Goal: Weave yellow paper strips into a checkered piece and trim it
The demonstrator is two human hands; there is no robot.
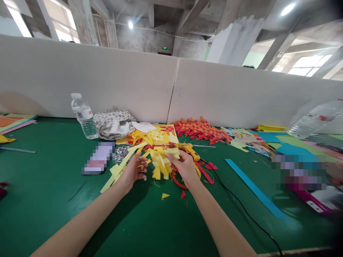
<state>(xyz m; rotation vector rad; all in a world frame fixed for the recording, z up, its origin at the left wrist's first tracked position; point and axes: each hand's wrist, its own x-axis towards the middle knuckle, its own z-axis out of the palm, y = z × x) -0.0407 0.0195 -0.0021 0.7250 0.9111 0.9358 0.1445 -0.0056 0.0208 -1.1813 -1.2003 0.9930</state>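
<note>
A woven piece of yellow paper strips lies on the green table, loose ends sticking out all round. My right hand pinches its right edge between thumb and fingers. My left hand is beside its left edge, fingers curled and apart, fingertips touching the loose yellow strips that trail to the left. Under my right hand lie red-handled scissors. A yellow glue gun rests just behind the weave, its black cable running toward the near right edge.
A water bottle and a patterned cloth bag stand at the back by the white partition. Red-and-orange woven paper fish are piled at back right, with a blue paper strip and a tilted bottle further right.
</note>
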